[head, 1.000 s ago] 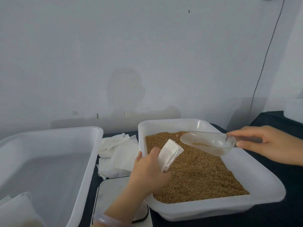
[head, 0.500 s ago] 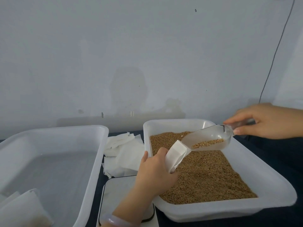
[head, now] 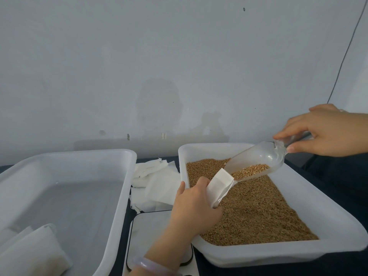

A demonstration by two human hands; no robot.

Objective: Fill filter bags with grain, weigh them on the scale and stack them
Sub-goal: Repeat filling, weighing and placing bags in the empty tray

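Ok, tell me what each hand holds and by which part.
The left hand grips the filter bag around its lower part, leaving the mouth open. The right hand pinches the clear scoop by its handle.

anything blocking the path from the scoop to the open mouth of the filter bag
Nothing visible does. The right hand holds the clear scoop tilted, its lip right at the open mouth of the filter bag, which the left hand grips above the grain tray.

Small packing workbench: grain tray (head: 298,198), scale (head: 151,232), bare grey wall (head: 179,56)
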